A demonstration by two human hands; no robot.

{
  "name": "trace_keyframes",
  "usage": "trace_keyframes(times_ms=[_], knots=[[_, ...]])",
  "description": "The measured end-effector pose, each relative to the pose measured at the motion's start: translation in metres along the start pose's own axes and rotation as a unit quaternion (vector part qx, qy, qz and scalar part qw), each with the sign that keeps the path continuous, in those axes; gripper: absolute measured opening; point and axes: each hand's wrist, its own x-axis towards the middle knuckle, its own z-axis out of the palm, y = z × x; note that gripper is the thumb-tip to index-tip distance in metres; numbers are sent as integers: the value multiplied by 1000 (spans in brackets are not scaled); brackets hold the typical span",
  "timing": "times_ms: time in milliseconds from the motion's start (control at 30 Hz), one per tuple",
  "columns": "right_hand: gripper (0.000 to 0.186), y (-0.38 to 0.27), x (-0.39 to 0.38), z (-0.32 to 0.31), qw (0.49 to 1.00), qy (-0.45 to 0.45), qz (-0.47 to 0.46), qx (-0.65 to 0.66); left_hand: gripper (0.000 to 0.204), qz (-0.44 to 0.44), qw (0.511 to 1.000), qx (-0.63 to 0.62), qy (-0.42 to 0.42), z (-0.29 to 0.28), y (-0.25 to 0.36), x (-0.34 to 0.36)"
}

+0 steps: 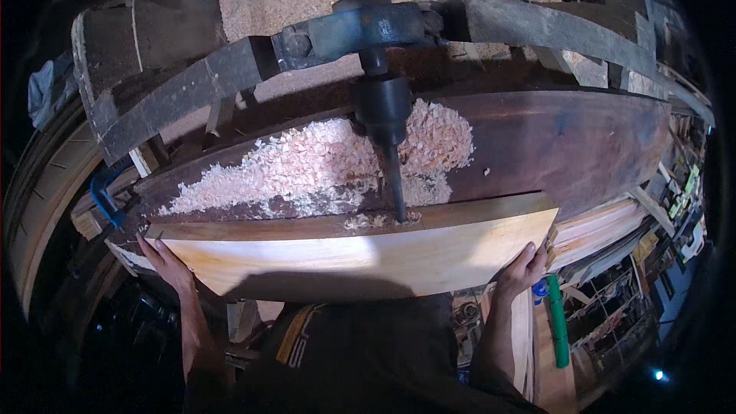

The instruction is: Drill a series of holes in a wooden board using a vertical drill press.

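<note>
One board (399,251) spans between the fingers of the left hand (172,267) and right hand (523,271), which pinch its ends, and the bit (394,180), ahead of them, could twist it if the grip loosens.

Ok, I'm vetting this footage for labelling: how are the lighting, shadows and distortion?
Head view: bright light on the wooden board, a dark shadow across its lower middle; wood shavings left of the drill bit strongly lit; head view again: the grey beam bows, likely fisheye distortion; corners mostly black.
</note>
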Motion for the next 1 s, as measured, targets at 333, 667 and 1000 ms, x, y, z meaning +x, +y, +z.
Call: trace_keyframes(times_ms=[333, 667, 1000], knots=[[27, -29, 48, 23, 999, -35, -31, -20, 59, -31, 999, -10, 6, 2, 4, 10], [27, 26, -19, -19, 994, 23, -31, -104, 55, 9, 1000, -18, -9, 2, 6, -12], [22, 24, 14, -8, 998, -15, -21, 61, 57, 16, 1000, -8, -4, 4, 7, -9]])
